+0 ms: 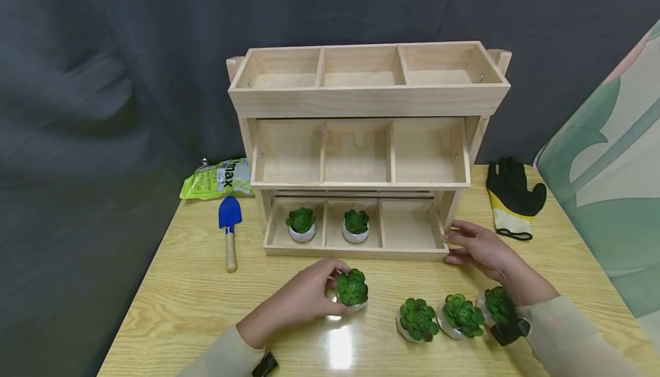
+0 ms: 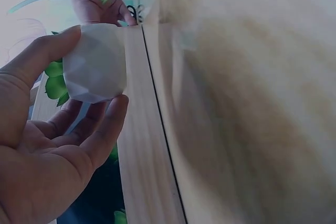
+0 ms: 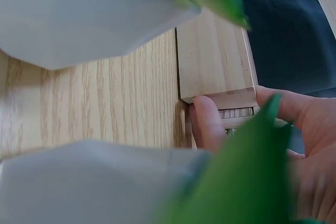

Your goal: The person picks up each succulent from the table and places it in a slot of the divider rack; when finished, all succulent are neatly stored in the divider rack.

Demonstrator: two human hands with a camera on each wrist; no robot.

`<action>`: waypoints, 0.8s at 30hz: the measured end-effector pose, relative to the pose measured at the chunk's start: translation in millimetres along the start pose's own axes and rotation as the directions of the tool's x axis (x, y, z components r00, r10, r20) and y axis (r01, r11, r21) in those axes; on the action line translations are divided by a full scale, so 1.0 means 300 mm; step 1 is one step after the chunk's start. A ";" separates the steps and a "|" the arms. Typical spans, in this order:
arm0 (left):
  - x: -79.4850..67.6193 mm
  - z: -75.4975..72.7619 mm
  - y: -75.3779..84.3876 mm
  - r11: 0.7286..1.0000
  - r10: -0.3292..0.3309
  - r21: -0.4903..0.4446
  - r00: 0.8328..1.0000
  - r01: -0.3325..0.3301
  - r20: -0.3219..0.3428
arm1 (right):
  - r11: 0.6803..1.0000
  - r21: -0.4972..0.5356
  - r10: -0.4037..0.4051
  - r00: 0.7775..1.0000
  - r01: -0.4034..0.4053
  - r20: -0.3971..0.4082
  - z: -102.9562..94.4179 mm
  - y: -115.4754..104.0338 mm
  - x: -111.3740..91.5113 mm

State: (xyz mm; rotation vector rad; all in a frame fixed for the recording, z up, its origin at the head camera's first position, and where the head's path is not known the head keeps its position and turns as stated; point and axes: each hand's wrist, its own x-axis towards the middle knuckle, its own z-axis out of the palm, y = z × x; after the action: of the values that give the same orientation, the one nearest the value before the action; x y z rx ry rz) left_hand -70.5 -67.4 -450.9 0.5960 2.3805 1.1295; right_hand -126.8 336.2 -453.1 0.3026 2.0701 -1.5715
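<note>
My left hand (image 1: pixel 317 291) holds a potted succulent (image 1: pixel 353 288) just in front of the wooden planter shelf (image 1: pixel 368 103). Its white faceted pot (image 2: pixel 95 64) sits between thumb and fingers in the left wrist view. At the right end of the shelf's bottom tier, my right hand (image 1: pixel 479 248) grips the corner; the right wrist view shows the thumb (image 3: pixel 210 124) against the wooden end. Two more succulents stand in that tier, one in the left compartment (image 1: pixel 301 224) and another in the middle compartment (image 1: pixel 356 226).
Three potted succulents (image 1: pixel 417 319) stand at the front right, near my right forearm. A blue toy shovel (image 1: pixel 230 216) and a green bag (image 1: pixel 219 180) lie left of the shelf. To its right lies a black and yellow glove (image 1: pixel 513 193).
</note>
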 end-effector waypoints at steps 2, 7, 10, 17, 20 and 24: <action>0.022 -0.005 0.010 1.000 0.002 -0.010 1.000 -0.002 -0.001 | 1.000 0.000 -0.003 1.000 0.003 -0.002 0.000 -0.001 0.000; 0.085 -0.008 0.033 0.999 0.000 -0.055 1.000 0.000 0.011 | 1.000 0.006 -0.003 1.000 0.003 -0.001 -0.003 -0.003 0.001; 0.125 -0.006 0.044 0.998 0.009 -0.055 1.000 -0.008 0.005 | 1.000 0.015 -0.002 1.000 0.002 0.005 -0.004 -0.002 0.002; 0.203 -0.008 0.087 1.000 0.010 -0.011 1.000 -0.010 -0.006 | 1.000 0.018 0.010 1.000 -0.011 0.003 -0.003 -0.001 0.009; 0.234 -0.012 0.106 1.000 0.018 0.012 1.000 -0.018 -0.005 | 1.000 0.017 0.012 1.000 -0.012 -0.002 -0.003 0.000 0.009; 0.270 -0.024 0.144 0.998 0.026 0.054 1.000 -0.025 -0.016 | 1.000 0.017 0.012 1.000 -0.012 0.000 -0.004 0.000 0.005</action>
State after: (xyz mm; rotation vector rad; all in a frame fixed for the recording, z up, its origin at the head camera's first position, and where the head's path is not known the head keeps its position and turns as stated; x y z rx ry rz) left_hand -131.9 -2.4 -428.5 0.6385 2.4308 1.0883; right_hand -128.4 337.0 -453.6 0.3205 2.0527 -1.5823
